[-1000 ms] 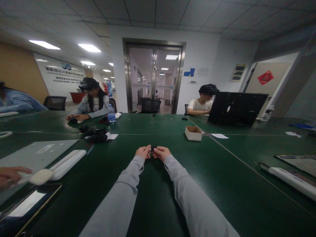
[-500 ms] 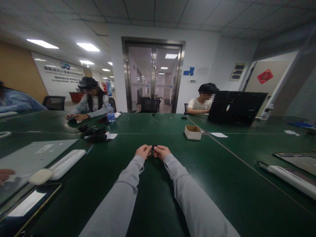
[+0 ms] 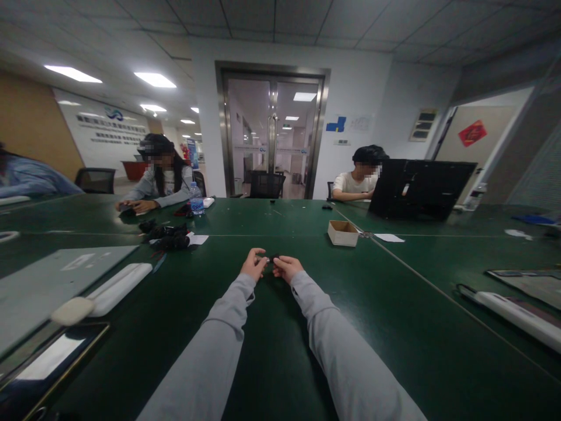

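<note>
My left hand (image 3: 253, 264) and my right hand (image 3: 286, 267) meet over the green table (image 3: 394, 327), arms stretched out in grey sleeves. Both pinch a small dark object (image 3: 270, 258) between their fingertips; it is too small to name. The left hand's fingers are curled onto its left end, the right hand's onto its right end. The hands hover close to the table top.
A small cardboard box (image 3: 343, 233) sits ahead to the right. A heap of dark parts (image 3: 169, 238) and a water bottle (image 3: 195, 200) lie ahead left. White power strips (image 3: 118, 282) (image 3: 517, 318), a phone (image 3: 48, 362), a laptop (image 3: 418, 190). Two people sit across.
My hands have shifted slightly forward, still pinching the small dark object. A neighbour's hand at the left edge has withdrawn out of view.
</note>
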`<control>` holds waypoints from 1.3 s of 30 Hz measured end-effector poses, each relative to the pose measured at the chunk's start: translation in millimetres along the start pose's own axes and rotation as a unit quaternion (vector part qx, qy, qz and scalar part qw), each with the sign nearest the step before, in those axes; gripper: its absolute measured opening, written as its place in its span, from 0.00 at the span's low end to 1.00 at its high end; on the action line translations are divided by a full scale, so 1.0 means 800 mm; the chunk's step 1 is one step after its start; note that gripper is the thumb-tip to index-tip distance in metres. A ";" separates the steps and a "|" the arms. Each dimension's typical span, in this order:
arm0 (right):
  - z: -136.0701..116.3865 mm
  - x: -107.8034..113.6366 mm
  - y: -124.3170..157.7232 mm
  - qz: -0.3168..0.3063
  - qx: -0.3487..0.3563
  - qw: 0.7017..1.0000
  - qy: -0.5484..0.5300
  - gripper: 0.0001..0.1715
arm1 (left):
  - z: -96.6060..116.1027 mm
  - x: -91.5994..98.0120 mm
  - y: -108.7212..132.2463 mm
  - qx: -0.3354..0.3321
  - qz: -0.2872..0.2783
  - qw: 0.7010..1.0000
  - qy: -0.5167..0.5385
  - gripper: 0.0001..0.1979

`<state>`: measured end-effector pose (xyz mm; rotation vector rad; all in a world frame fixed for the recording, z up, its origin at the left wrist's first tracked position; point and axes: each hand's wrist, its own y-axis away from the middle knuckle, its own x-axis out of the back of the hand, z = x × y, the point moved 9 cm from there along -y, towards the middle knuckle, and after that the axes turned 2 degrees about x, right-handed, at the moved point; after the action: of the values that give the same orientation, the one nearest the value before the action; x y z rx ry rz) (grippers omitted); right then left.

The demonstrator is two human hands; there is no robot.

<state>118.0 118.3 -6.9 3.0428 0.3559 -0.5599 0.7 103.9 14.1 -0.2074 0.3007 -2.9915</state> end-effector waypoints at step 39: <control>-0.002 -0.008 0.004 -0.030 0.001 1.000 0.000 0.08 | 0.003 -0.013 0.003 0.014 -0.077 0.997 0.008 0.14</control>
<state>113.6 114.3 -3.1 3.0439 0.4485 -0.5632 11.4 102.7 14.3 -0.2115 0.2551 -3.1483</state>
